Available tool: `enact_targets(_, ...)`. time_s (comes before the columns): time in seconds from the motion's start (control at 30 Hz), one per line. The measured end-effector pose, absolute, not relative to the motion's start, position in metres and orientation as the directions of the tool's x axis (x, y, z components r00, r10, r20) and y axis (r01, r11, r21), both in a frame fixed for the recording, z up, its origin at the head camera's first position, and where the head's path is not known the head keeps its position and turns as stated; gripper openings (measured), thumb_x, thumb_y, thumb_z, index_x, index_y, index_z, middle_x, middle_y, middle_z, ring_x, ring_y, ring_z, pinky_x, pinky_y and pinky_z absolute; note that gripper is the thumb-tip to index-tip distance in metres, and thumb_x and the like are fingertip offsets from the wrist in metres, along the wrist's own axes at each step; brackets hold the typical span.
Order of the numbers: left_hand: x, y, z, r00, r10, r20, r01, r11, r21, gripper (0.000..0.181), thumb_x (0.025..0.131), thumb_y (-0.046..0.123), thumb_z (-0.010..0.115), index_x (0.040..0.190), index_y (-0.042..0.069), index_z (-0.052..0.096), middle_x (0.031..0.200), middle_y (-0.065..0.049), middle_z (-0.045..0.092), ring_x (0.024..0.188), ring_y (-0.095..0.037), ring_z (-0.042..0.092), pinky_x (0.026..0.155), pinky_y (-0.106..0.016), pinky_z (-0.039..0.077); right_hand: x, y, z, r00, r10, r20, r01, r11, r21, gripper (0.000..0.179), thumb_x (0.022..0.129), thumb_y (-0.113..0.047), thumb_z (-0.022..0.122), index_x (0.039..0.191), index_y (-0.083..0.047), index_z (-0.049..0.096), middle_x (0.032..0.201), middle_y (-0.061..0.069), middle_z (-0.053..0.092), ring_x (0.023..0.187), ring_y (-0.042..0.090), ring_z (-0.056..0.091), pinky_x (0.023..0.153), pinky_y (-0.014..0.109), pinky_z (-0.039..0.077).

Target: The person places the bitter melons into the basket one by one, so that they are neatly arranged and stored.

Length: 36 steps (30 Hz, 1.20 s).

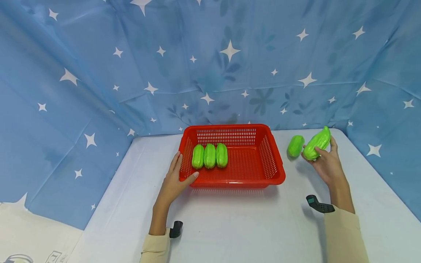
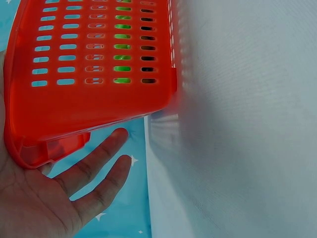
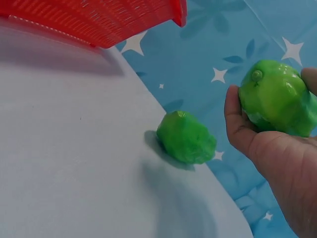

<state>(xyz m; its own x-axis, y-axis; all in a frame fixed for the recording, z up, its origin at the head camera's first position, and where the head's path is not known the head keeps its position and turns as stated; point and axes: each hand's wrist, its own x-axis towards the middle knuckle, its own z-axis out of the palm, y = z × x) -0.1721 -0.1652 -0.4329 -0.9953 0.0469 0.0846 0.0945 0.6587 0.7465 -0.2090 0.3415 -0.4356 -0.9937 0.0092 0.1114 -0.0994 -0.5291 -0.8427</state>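
Note:
My right hand (image 1: 325,164) holds a glossy green bitter melon (image 1: 317,143) above the right side of the table, thumb on one side and fingers round the other. Its stem end faces the camera in the right wrist view. Just left of it, a second bitter melon (image 1: 295,146) lies on the table. My left hand (image 1: 173,183) rests at the front left corner of a red plastic basket (image 1: 230,182), its fingers extended and spread in the left wrist view. Inside the basket, three bitter melons (image 1: 209,156) lie side by side toward the left.
A white-covered table (image 1: 230,226) carries the basket near its back edge. Blue cloth with white stars (image 1: 210,73) hangs behind and along both sides. Black straps (image 1: 319,204) sit at my wrists, over beige sleeves (image 1: 343,233).

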Motion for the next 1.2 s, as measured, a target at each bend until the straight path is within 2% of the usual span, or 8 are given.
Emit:
enact_targets(0.27,-0.173,-0.165,-0.431,-0.995,0.044,0.091,0.097,0.655,0.749,0.101,0.081,0.070,0.062,0.158,0.026,0.015,0.163,0.017,0.007,0.148,-0.032,0.026,0.107,-0.063,0.037,-0.216,0.331,-0.423,-0.975,-0.004,0.224,-0.198,-0.449,-0.871,0.074,0.101,-0.001,0.046,0.152,-0.041,0.009,0.140,-0.002,0.027,0.115,0.013,0.062,0.087,0.029,0.057)
enact_targets(0.6,-0.173,-0.167,-0.434,-0.996,0.042,0.083,0.090,0.655,0.750,0.100,0.081,0.070,0.062,0.158,0.027,0.014,0.162,0.018,0.006,0.149,-0.029,0.025,0.108,-0.061,0.038,-0.221,0.318,-0.407,-0.971,-0.032,0.238,-0.208,-0.384,-0.899,0.071,0.101,-0.006,0.047,0.154,-0.036,0.010,0.140,0.002,0.030,0.112,0.016,0.064,0.085,0.028,0.058)
enact_targets(1.2,-0.172,-0.166,-0.432,-0.996,0.044,0.076,0.086,0.650,0.755,0.101,0.080,0.070,0.062,0.158,0.027,0.014,0.163,0.017,0.007,0.148,-0.029,0.025,0.107,-0.061,0.039,-0.232,0.293,-0.392,-0.965,-0.095,0.246,-0.188,-0.407,-0.894,0.065,0.103,-0.011,0.044,0.154,-0.036,0.012,0.139,0.008,0.033,0.109,0.020,0.067,0.084,0.034,0.059)
